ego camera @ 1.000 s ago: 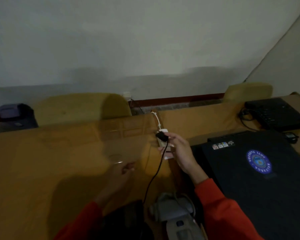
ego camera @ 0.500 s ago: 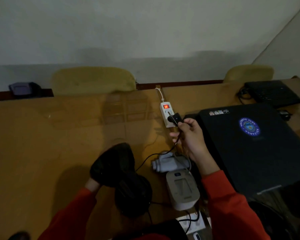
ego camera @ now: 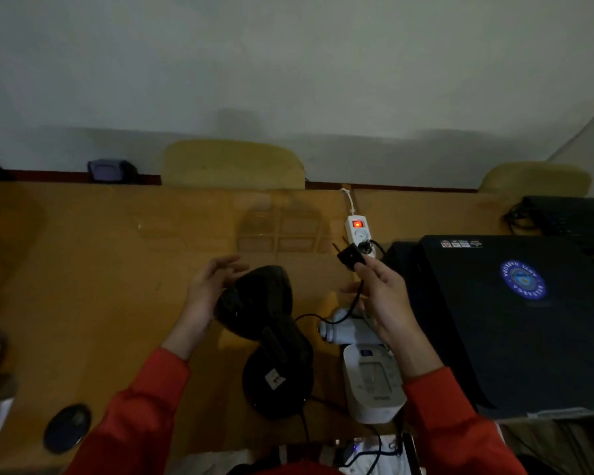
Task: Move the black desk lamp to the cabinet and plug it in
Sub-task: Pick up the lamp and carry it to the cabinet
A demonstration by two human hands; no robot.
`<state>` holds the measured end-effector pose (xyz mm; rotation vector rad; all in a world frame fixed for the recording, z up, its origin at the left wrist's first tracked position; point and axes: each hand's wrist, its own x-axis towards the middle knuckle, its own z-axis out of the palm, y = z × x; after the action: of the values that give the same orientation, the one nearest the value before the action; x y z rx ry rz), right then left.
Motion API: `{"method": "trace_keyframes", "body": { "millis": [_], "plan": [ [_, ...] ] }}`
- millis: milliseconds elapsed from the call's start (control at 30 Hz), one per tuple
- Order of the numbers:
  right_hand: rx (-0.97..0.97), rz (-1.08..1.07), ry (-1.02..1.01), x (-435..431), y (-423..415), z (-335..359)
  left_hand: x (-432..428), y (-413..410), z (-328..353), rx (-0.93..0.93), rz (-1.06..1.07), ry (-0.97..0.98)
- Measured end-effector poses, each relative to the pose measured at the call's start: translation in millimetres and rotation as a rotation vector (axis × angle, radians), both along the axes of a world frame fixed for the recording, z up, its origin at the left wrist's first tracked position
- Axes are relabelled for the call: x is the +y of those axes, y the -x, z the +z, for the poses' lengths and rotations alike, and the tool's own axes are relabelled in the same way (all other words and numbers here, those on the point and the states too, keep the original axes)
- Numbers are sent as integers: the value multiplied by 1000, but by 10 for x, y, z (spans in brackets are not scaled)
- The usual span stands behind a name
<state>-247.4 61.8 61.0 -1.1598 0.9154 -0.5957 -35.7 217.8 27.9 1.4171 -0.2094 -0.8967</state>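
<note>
Laptop (ego camera: 515, 313) and white monitor (ego camera: 372, 385) crowd lamp (ego camera: 268, 337), plug (ego camera: 350, 258) lifted

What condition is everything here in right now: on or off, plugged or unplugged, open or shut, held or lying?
Power strip: switch lit red, one black plug seated.
Lamp plug: out of the strip, pinched in right hand.
Black desk lamp: unlit, head against left hand.
Laptop: lid shut.
White monitor device: lying on desk, screen blank.

Left hand (ego camera: 209, 292) spread open, right hand (ego camera: 382, 296) in a pinching grip
</note>
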Motion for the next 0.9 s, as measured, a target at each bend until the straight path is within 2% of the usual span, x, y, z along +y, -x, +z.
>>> {"method": "trace_keyframes", "body": {
  "millis": [200, 300, 367, 467, 700, 900],
  "plan": [
    [-69, 37, -10, 125, -44, 185, 349, 270, 313, -528, 38, 8],
    [-84, 95, 47, 213, -10, 216, 480, 567, 370, -877, 125, -133],
    [-84, 117, 76, 274, 25, 232, 541, 807, 363, -996, 188, -208],
    [-97, 158, 108, 361, 81, 252, 580, 1227, 324, -905, 251, -241],
    [-93, 192, 137, 529, 323, 231, 443, 1828, 130, -867, 255, -292],
    [-30, 189, 122, 603, 542, 156, 390, 1797, 81, -909, 346, -169]
  ]
}}
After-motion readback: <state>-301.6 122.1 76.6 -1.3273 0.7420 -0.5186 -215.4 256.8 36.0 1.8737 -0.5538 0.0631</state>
